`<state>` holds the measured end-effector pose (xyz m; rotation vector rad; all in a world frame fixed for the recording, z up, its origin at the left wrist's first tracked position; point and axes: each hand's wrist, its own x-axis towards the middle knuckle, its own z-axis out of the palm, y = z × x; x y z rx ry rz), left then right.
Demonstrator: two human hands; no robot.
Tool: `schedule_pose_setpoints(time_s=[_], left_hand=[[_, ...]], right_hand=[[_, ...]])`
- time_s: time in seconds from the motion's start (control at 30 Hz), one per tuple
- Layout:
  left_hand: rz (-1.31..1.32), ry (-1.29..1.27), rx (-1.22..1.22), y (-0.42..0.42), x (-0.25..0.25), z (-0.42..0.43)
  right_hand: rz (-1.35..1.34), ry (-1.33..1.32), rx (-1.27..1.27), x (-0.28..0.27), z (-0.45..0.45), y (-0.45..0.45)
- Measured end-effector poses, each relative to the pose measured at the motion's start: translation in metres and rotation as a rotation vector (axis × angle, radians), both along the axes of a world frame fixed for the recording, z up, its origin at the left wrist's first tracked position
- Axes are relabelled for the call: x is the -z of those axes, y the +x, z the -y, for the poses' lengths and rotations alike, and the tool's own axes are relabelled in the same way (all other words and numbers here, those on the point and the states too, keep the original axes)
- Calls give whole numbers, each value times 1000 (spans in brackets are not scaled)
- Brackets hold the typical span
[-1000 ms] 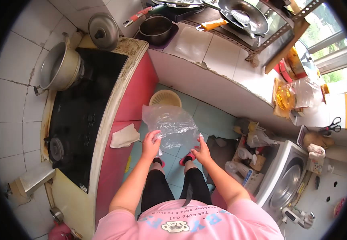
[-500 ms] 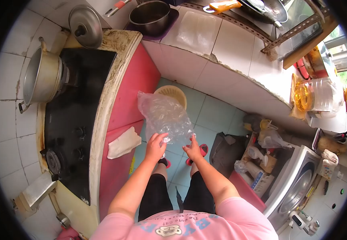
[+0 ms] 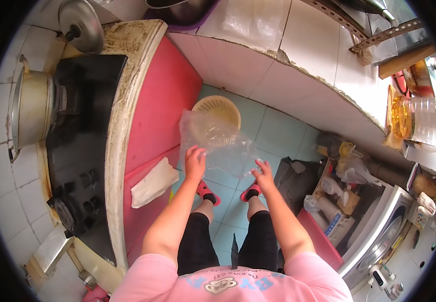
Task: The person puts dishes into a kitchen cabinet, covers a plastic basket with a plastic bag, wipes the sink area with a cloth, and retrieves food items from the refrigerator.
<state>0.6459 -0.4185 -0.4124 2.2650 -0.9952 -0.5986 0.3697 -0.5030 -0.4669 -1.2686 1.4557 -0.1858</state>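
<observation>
A clear plastic bag (image 3: 218, 143) hangs spread out in front of me, its far part overlapping a round cream ribbed bin (image 3: 215, 103) on the floor. My left hand (image 3: 195, 163) is closed on the bag's near left edge. At the near right corner, my right hand (image 3: 262, 175) pinches the film between thumb and fingers. The bag's lower part and the bin's inside are partly veiled by the shiny film.
A red cabinet with a black stove (image 3: 84, 151) and a pot (image 3: 32, 108) stands on the left. A white cloth (image 3: 154, 182) hangs on the cabinet. Tiled counter (image 3: 308, 50) runs ahead. On the right are a dark bag (image 3: 293, 183), a box of items and a washing machine (image 3: 379, 236).
My hands have moved farther apart and forward, stretching the bag's near edge wider. The bag lies flatter, and more of the bin shows. The whole view has shifted a little.
</observation>
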Motion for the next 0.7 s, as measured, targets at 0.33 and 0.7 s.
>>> schedule_pose_setpoints(time_s=[0.33, 0.7], left_hand=[[-402, -95, -126, -2, 45, 47], [-513, -95, -164, 8, 74, 50]], right_hand=[[457, 125, -134, -68, 6, 117], [-320, -498, -382, 254, 67, 121]])
